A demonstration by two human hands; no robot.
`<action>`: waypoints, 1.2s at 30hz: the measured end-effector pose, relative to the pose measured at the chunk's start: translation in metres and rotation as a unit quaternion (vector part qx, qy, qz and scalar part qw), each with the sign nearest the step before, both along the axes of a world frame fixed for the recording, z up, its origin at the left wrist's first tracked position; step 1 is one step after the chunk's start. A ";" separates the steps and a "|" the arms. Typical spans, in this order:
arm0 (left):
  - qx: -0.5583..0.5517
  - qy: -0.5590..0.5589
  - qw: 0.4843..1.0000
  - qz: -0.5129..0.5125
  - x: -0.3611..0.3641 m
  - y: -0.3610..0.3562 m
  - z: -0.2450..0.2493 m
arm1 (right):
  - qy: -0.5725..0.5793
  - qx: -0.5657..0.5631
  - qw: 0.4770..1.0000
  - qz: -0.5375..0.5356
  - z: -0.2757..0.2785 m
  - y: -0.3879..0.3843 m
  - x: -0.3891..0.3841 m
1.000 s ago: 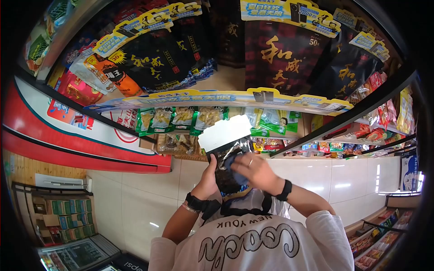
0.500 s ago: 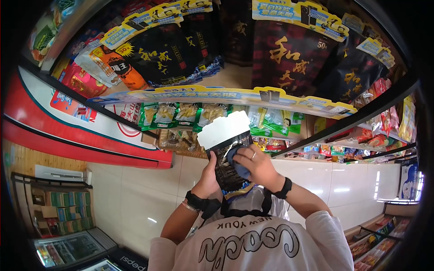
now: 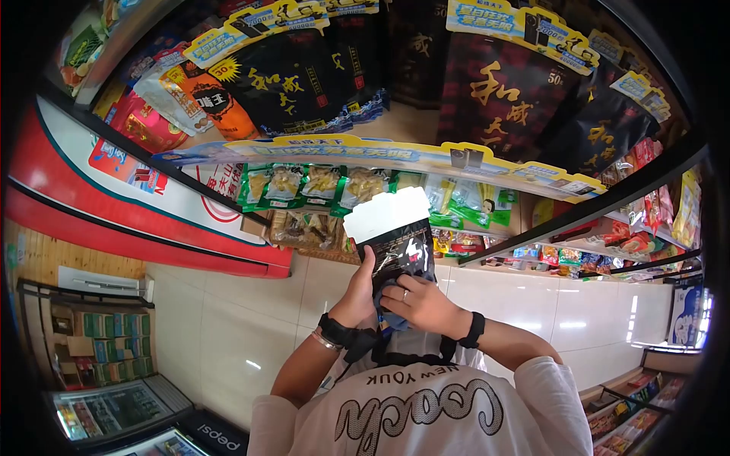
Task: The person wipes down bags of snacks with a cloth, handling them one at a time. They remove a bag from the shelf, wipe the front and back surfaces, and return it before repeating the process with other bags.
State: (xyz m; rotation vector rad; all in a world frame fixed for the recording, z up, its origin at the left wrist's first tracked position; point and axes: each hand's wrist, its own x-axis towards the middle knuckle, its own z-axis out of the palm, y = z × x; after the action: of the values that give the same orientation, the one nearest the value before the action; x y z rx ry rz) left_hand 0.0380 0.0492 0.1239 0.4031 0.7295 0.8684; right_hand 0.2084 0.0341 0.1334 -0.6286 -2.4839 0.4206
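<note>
A black snack bag [image 3: 397,251] with a white card [image 3: 386,213] across its top is held up in front of my chest. My left hand [image 3: 354,298] grips the bag by its left edge, thumb on the face toward me; the fingers behind are hidden. Pressed to the lower part of the bag is a blue-grey cloth [image 3: 386,292], bunched under the closed fingers of my right hand [image 3: 427,305]. The right hand wears a ring. The bottom of the bag is mostly covered by the hands.
A shelf edge with a printed strip [image 3: 411,157] runs just beyond the bag. Black bags [image 3: 281,87] stand on that shelf, with green snack packs [image 3: 319,182] below. A red and white cabinet [image 3: 144,205] is at left, and a drinks cooler [image 3: 114,414] at lower left.
My right hand has slid the cloth down and left across the bag's face, uncovering its middle. The bag has shifted slightly right, and the view has turned a little.
</note>
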 end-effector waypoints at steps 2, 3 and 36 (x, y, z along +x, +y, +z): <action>-0.001 -0.020 1.000 -0.007 -0.002 0.001 0.003 | -0.018 0.010 1.000 0.017 -0.003 -0.001 0.006; 0.001 -0.037 0.999 -0.010 -0.003 0.001 0.004 | -0.025 0.013 0.999 0.026 -0.005 -0.002 0.010; -0.019 -0.099 0.994 0.030 -0.028 0.002 -0.006 | -0.015 -0.089 0.996 -0.014 -0.009 -0.012 0.035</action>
State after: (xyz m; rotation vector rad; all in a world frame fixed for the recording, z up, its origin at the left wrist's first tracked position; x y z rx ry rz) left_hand 0.0105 0.0514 0.1176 0.2578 0.5759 0.9353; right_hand 0.2429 0.0216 0.1248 -0.7450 -2.4802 0.6310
